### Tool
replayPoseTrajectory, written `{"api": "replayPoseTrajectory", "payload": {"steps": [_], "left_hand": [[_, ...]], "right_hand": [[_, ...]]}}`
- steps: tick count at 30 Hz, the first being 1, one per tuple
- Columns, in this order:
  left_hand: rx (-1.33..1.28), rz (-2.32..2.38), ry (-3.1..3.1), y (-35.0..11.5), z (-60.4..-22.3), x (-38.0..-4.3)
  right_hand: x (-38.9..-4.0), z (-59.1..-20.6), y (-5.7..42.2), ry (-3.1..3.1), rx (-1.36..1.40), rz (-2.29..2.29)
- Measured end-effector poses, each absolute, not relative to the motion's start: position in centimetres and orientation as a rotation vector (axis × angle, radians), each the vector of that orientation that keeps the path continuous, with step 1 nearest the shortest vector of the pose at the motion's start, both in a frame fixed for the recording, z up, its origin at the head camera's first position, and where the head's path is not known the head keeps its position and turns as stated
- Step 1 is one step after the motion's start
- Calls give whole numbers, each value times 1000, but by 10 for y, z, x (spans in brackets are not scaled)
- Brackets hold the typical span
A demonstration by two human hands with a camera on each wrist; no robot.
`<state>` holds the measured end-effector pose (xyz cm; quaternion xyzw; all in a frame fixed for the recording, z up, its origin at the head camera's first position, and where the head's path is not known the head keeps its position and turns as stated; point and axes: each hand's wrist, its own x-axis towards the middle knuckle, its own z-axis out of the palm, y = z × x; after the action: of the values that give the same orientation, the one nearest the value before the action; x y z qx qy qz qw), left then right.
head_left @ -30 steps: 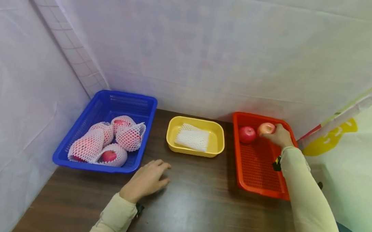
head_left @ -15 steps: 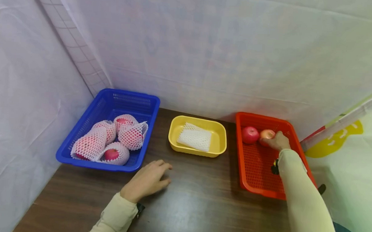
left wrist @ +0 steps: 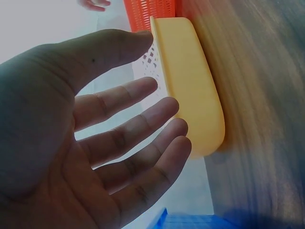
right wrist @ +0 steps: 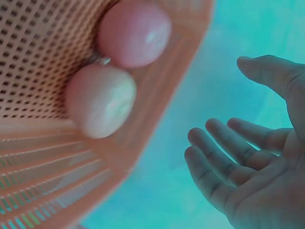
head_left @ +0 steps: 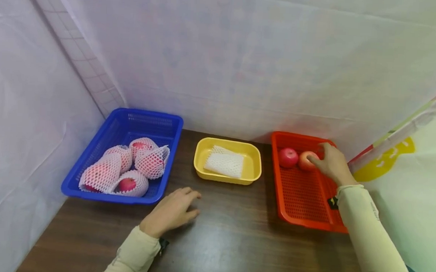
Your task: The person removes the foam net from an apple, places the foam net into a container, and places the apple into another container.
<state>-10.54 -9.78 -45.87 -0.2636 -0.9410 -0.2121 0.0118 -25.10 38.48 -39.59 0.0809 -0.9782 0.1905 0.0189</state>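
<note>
My right hand (head_left: pixel 334 165) is over the back right corner of the red basket (head_left: pixel 296 202), its fingers spread and holding nothing. Two apples sit side by side at the basket's back: a deep red apple (head_left: pixel 288 157) and a paler apple (head_left: pixel 306 161). The right wrist view shows a gap between my fingers and the paler apple (right wrist: pixel 101 101). My left hand (head_left: pixel 172 210) is low over the table, fingers relaxed and apart, near the front right corner of the blue basket (head_left: pixel 176 146). Within the blue basket lie several apples in white foam nets (head_left: pixel 150 165).
Between the two baskets stands a yellow tray (head_left: pixel 228 178) holding flat white foam netting (head_left: pixel 224 163). White sheeting (head_left: pixel 220 72) closes off the back and sides of the brown table (head_left: pixel 229 232). A yellow patterned patch (head_left: pixel 383 159) shows on the right side.
My right hand has let go of the paler apple in the red basket and drawn away up and to the right, its fingers opening. My left hand keeps its place.
</note>
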Motion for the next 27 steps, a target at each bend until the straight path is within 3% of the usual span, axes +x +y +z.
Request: {"api": "replayPoseTrajectory", "payload": {"steps": [9,20,27], "left_hand": [[-804,-648,-2962,-97,-455,-105],[-818,-635,-2979,-95,-457,-95],[-836,-636,-2953,-95,-452,-100]], "right_hand": [[-196,-387,332,-2813,447,634],[-128,-423,260,-2578,697,687],[-103,-451,222,-2461,848,825]]}}
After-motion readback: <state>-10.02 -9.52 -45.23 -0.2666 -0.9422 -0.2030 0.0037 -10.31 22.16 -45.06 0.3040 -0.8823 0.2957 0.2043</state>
